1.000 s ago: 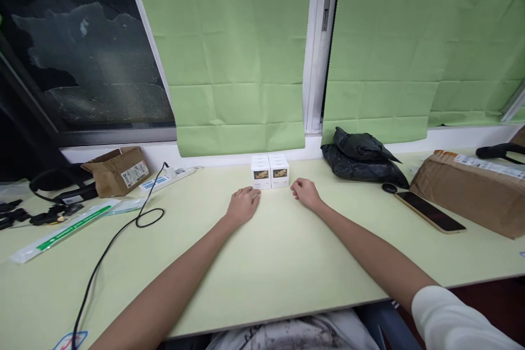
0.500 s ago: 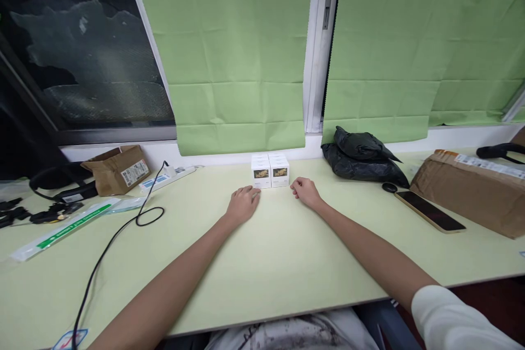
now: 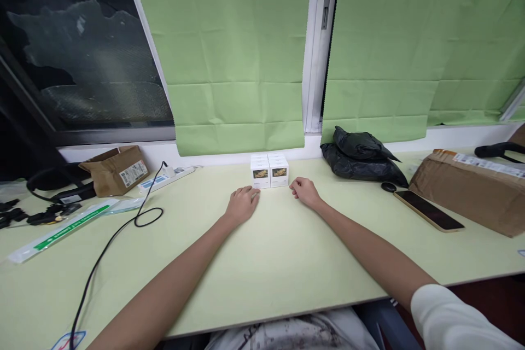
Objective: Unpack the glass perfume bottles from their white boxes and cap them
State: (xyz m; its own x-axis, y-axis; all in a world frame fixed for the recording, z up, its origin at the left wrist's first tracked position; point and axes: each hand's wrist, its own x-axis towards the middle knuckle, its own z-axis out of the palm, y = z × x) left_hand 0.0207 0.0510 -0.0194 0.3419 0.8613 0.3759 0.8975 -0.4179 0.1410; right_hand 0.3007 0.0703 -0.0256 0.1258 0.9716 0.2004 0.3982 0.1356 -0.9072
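My left hand (image 3: 243, 203) and right hand (image 3: 304, 192) rest half-curled and empty, just near of the white boxes (image 3: 269, 172). Bare table (image 3: 270, 268) lies between them and its near edge.

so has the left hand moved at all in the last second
No. The left hand lies on the table, fingertips by the near left corner of the white boxes, just as before.

Both arms stretch far forward and converge toward the centre. The left hand (image 3: 243, 203) lies palm down, fingers loosely extended and empty, its bare forearm (image 3: 180, 268) running back to the near left. The right hand (image 3: 304, 192) sits knuckles up, fingers lightly curled, gripping nothing; a white sleeve (image 3: 455, 317) covers the upper arm near right.
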